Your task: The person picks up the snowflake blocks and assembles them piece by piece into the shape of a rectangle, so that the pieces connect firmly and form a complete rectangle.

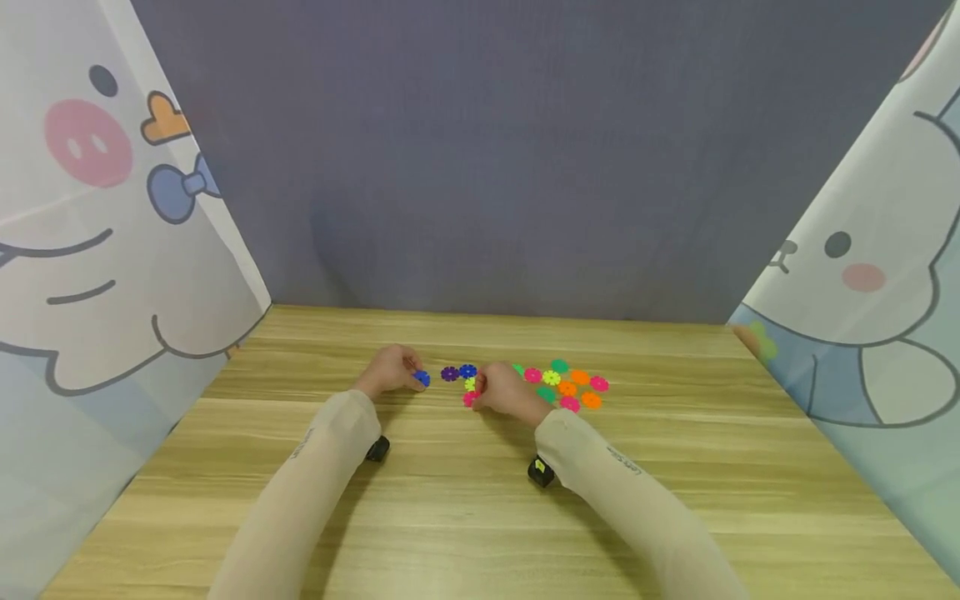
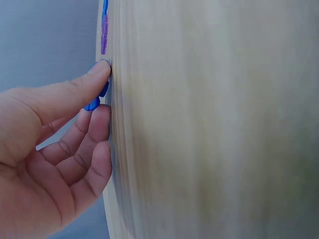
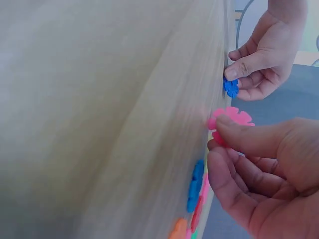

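Note:
My left hand (image 1: pixel 390 369) pinches a blue notched plastic snowflake disc (image 2: pixel 93 103) between thumb and fingers, low at the table's surface. Its other fingers curl loosely in the left wrist view. A pink snowflake disc (image 3: pixel 240 116) is held by my right hand (image 1: pixel 504 390), its thumb lying over one face in the right wrist view. Between the hands lie a purple disc (image 1: pixel 449 374), another blue disc (image 1: pixel 468 371) and a yellow-green disc (image 1: pixel 470 384), the last just behind the pink one. My right hand may hide other discs.
Right of my right hand lies a loose group of several discs, among them an orange disc (image 1: pixel 592 401), a green disc (image 1: pixel 559 366) and a yellow disc (image 1: pixel 551 377). The wooden table (image 1: pixel 465 517) meets a grey backdrop (image 1: pixel 487 167), with printed cloths at both sides.

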`<state>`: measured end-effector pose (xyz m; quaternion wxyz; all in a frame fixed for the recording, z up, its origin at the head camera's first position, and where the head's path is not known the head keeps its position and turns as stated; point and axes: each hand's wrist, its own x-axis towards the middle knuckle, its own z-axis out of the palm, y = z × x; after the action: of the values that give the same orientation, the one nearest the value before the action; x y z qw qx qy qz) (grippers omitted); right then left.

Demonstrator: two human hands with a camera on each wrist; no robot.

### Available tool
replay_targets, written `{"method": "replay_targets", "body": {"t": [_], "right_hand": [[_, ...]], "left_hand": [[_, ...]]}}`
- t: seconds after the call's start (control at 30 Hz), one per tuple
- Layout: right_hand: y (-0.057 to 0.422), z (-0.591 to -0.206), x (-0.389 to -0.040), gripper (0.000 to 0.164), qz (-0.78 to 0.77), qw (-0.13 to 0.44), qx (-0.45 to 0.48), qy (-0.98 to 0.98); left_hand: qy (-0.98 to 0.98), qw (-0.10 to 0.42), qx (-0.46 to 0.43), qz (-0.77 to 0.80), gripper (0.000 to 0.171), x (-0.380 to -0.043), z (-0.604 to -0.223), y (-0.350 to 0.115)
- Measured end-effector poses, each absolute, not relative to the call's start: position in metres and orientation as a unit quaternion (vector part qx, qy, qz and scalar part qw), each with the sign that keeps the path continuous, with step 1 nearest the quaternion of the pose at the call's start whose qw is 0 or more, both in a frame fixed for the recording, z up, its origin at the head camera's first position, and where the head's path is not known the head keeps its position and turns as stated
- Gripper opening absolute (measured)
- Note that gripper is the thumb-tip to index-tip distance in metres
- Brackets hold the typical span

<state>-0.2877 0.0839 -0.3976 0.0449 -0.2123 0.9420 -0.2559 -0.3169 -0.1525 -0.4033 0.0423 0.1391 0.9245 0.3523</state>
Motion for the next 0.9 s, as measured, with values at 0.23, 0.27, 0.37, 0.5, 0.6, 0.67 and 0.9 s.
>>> {"method": "replay_targets", "body": {"t": [0.23, 0.27, 0.37, 0.5, 0.6, 0.67, 0.9], "right_hand": [[0.089, -0.396, -0.283, 0.032, -0.309, 0.047, -0.212, 0.926], [0.09, -0.397, -0.283, 0.031, -0.322, 0.05, -0.212, 0.921], [0.094, -0.398, -0.281, 0.026, -0.356, 0.055, -0.213, 0.908], [0.099, -0.4, -0.282, 0.018, -0.401, 0.065, -0.195, 0.893], [0.103, -0.402, -0.283, 0.019, -0.422, 0.069, -0.177, 0.887], [0.105, -0.403, -0.282, 0.018, -0.43, 0.069, -0.168, 0.884], [0.111, -0.402, -0.277, 0.013, -0.436, 0.04, -0.182, 0.88]], "left_hand": [[0.898, 0.074, 0.122, 0.417, 0.023, -0.313, -0.402, -0.16], [0.893, 0.08, 0.118, 0.426, 0.022, -0.311, -0.402, -0.161], [0.885, 0.088, 0.117, 0.442, 0.019, -0.308, -0.401, -0.162], [0.872, 0.099, 0.119, 0.464, 0.017, -0.305, -0.4, -0.158], [0.86, 0.109, 0.112, 0.487, 0.017, -0.304, -0.403, -0.155], [0.85, 0.114, 0.096, 0.505, 0.017, -0.304, -0.405, -0.153], [0.819, 0.119, 0.074, 0.556, 0.021, -0.3, -0.404, -0.144]]}}
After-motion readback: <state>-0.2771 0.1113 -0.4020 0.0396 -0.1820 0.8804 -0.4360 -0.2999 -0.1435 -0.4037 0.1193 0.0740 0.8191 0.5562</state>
